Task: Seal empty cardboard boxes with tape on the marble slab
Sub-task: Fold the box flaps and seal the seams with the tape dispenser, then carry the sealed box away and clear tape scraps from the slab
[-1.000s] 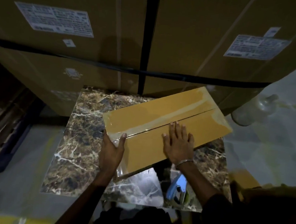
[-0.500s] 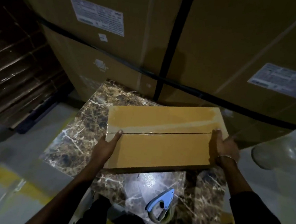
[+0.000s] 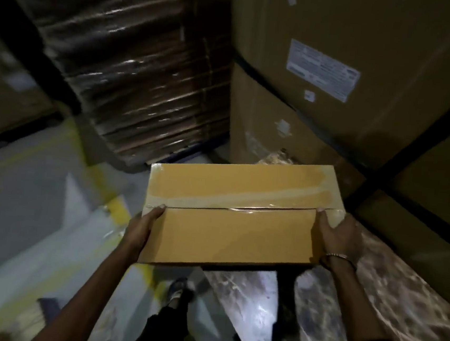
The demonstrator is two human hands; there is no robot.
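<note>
A flat brown cardboard box (image 3: 236, 215) is held in the air, its top seam covered by clear tape. My left hand (image 3: 143, 224) grips its left end, thumb on top beside the seam. My right hand (image 3: 338, 240), with a metal bracelet on the wrist, grips the right end, thumb on top at the seam. The box hangs over the left edge of the dark marble slab (image 3: 387, 301), partly above the floor. The tape dispenser is out of view.
Tall cardboard cartons (image 3: 336, 85) with labels and black straps stand behind the slab. A plastic-wrapped stack of flat cardboard (image 3: 144, 80) stands at the back left. The grey floor (image 3: 21, 219) with yellow lines lies to the left. My foot (image 3: 179, 289) shows below the box.
Both hands have lifted the box off the slab and carried it to the left. The view has swung left, and the blue tape dispenser has dropped out of view.
</note>
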